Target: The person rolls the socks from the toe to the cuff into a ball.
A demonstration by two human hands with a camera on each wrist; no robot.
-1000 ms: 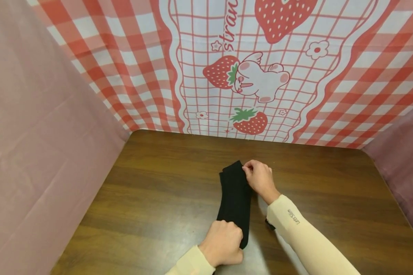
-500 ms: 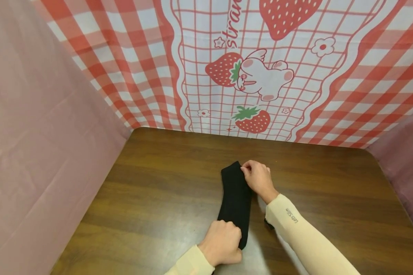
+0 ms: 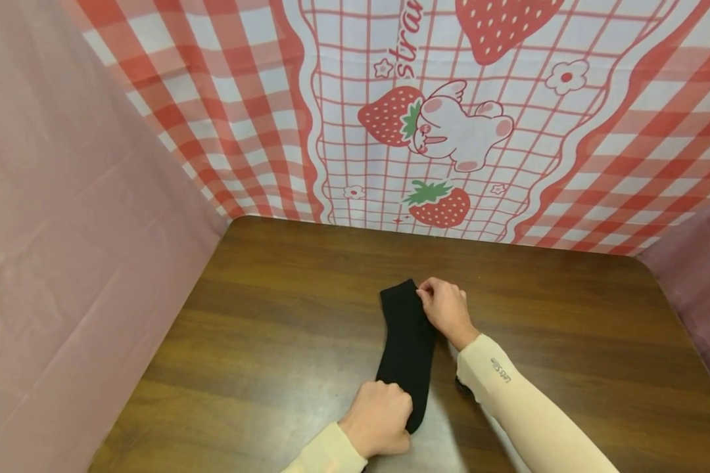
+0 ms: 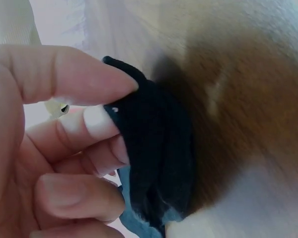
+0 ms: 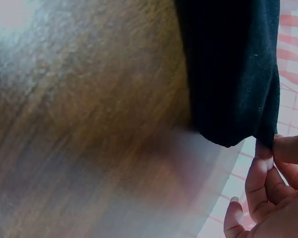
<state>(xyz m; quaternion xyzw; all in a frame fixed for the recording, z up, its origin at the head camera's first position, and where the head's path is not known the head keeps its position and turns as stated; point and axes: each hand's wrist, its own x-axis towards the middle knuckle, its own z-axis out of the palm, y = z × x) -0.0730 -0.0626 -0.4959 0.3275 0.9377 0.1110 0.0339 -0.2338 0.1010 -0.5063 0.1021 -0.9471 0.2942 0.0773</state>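
Note:
A pair of black socks (image 3: 407,348), one laid over the other, stretches lengthwise between my hands above the wooden table. My left hand (image 3: 380,417) pinches the near, toe end; in the left wrist view, its thumb (image 4: 84,79) presses on the folded black cloth (image 4: 159,144) with the fingers beneath. At the far end, my right hand (image 3: 446,309) pinches the right corner of the cuff between thumb and forefinger. The right wrist view has the cuff (image 5: 233,99) hanging from those fingertips, its lower edge over the table.
The brown wooden table (image 3: 260,328) spreads out on both sides of the socks. A red-checked strawberry curtain (image 3: 355,131) hangs along its back edge. Pink cloth (image 3: 94,230) closes off the left side, and more pink cloth (image 3: 704,295) the right.
The two offset cuff edges at the far end have come together into one straight edge. Both hands keep their grip and have barely moved. The head view has shifted slightly.

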